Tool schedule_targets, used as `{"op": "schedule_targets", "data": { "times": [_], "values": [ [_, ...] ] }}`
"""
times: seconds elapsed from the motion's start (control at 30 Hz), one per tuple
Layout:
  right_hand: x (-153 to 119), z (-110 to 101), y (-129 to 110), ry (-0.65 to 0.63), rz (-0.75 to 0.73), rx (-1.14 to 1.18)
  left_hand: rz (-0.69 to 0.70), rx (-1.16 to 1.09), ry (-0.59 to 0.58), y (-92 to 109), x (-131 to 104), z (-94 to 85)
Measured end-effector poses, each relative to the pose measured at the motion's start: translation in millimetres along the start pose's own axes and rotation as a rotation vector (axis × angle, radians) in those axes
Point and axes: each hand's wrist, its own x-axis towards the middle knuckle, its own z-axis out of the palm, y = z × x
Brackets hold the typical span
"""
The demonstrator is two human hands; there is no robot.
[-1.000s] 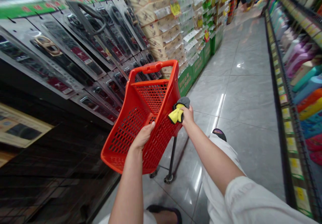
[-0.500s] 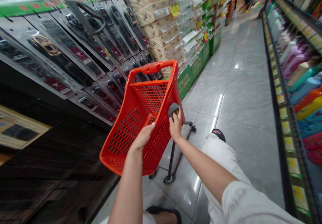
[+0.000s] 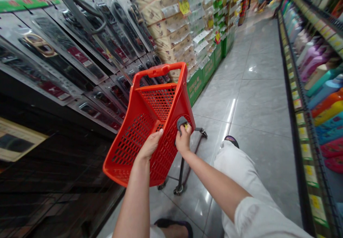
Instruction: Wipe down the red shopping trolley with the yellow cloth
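A red plastic shopping cart [image 3: 146, 134] with perforated sides stands tilted in view before me, on a dark wheeled frame. My left hand [image 3: 150, 144] grips the top rim of its near side, thumb along the edge and fingers hidden behind the wall. Against the outside of that same wall, my right hand [image 3: 183, 140] is closed on a grey cloth [image 3: 181, 121] with a bit of yellow showing at the fingers. The cloth touches the cart's side below the handle.
Packaged belts [image 3: 77, 49] hang on a rack at left. Stacked tissue packs [image 3: 171, 27] stand on green boxes [image 3: 196, 88] beyond the cart. Along the right runs a shelf of bottles [image 3: 318, 57]. A tiled floor [image 3: 262, 106] lies between; people are at the far end.
My right hand has slid the cloth slightly down and left along the cart's side. The left hand keeps its hold on the rim.
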Motion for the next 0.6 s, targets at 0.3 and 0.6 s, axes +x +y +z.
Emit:
{"op": "schedule_targets", "data": {
  "times": [0.3, 0.6],
  "values": [
    [37.2, -6.9, 24.9, 0.124, 0.103, -0.059, -0.044, 0.056, 0.024, -0.4, -4.3, 2.7],
    [-32.4, 13.5, 33.4, 0.048, 0.374, -0.054, -0.044, 0.007, 0.038, -0.6, 3.3, 1.9]
  ]
}}
